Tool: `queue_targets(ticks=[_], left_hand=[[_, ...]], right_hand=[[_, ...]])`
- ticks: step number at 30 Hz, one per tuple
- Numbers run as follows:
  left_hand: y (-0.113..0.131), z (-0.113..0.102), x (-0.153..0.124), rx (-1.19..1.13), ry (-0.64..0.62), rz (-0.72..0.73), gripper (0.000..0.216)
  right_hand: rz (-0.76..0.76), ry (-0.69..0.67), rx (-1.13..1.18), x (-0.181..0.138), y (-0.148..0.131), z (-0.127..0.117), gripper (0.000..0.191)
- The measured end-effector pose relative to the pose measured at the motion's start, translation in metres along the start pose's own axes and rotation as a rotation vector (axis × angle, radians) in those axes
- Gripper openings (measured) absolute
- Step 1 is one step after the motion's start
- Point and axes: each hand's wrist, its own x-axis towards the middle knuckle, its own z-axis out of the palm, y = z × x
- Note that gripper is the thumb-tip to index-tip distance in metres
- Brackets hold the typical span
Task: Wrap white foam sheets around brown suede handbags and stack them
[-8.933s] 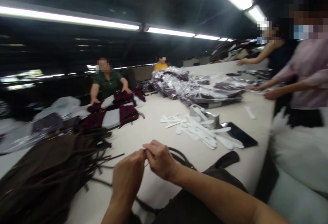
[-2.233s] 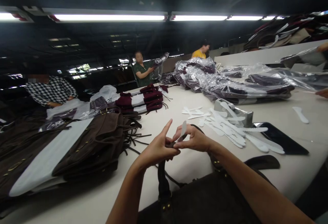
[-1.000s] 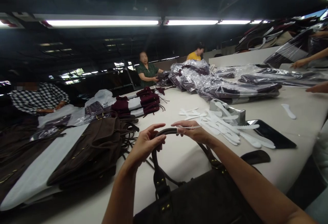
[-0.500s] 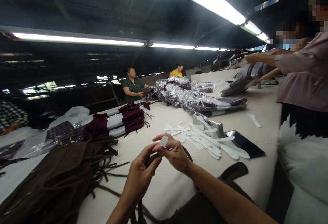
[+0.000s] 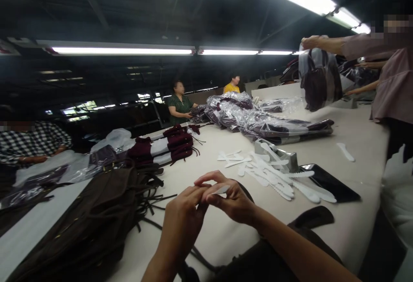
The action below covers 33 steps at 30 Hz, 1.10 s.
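Above the near table edge, my right hand [image 5: 238, 203] pinches a small white plastic piece [image 5: 222, 190] between thumb and fingers. Only its pale end shows. My left hand [image 5: 184, 213] is closed and touches the right fingertips. A dark brown bag handle [image 5: 244, 189] curves out behind my right hand and runs toward my left, where the fingers mostly hide it. Below my forearms lies the dark brown bag [image 5: 261, 258], partly covered by the right arm. Just beyond my hands is a pile of white notched plastic strips [image 5: 274, 183].
A grey metal holder [image 5: 292, 161] and a black tablet-like slab [image 5: 335, 185] sit beside the strips. Dark brown bags [image 5: 97, 213] and maroon bags [image 5: 161, 149] lie left. Plastic-wrapped bags [image 5: 258, 121] fill the middle. At right, a co-worker's hand [image 5: 311, 42] lifts a wrapped bag.
The white piece has tilted from facing me to nearly edge-on. My left hand has turned over, hiding more of the handle. The co-worker at right has raised a wrapped bag. The view has shifted.
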Motion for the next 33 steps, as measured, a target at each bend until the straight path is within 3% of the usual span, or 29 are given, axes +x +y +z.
queue_targets(ticks=[3,9,11,13,15,17,20,26,30,33], left_hand=[[0.002,0.005,-0.002,0.120,0.074,0.038,0.031],[0.005,0.012,-0.002,0.045,-0.068,-0.029,0.029],[0.004,0.014,0.000,-0.091,-0.155,-0.059,0.031],[0.002,0.018,0.002,-0.339,-0.326,-0.100,0.032],[0.000,0.023,0.004,-0.482,-0.447,-0.135,0.032],[-0.002,0.030,0.006,-0.365,-0.410,-0.148,0.028],[-0.001,0.036,0.005,0.001,-0.301,-0.110,0.022],[0.001,0.029,0.001,0.384,-0.253,-0.073,0.020],[-0.021,0.029,0.008,0.250,-0.214,-0.078,0.022],[-0.047,0.028,0.013,-0.045,-0.027,-0.129,0.025]], right_hand=[[-0.140,0.026,-0.186,-0.001,-0.006,0.000,0.019],[-0.220,0.090,-0.418,-0.008,-0.014,-0.001,0.015],[-0.215,0.097,-0.439,-0.008,-0.013,-0.002,0.017],[-0.178,0.125,-0.427,-0.006,-0.007,-0.005,0.018],[-0.059,0.185,-0.362,-0.002,0.005,-0.012,0.021],[0.159,0.205,-0.234,0.002,0.021,-0.019,0.028],[0.424,0.131,-0.062,0.006,0.041,-0.027,0.041],[0.558,0.089,-0.040,0.010,0.057,-0.028,0.047],[0.711,0.059,-0.227,0.016,0.075,-0.021,0.039],[0.705,0.114,-0.507,0.018,0.077,-0.026,0.041]])
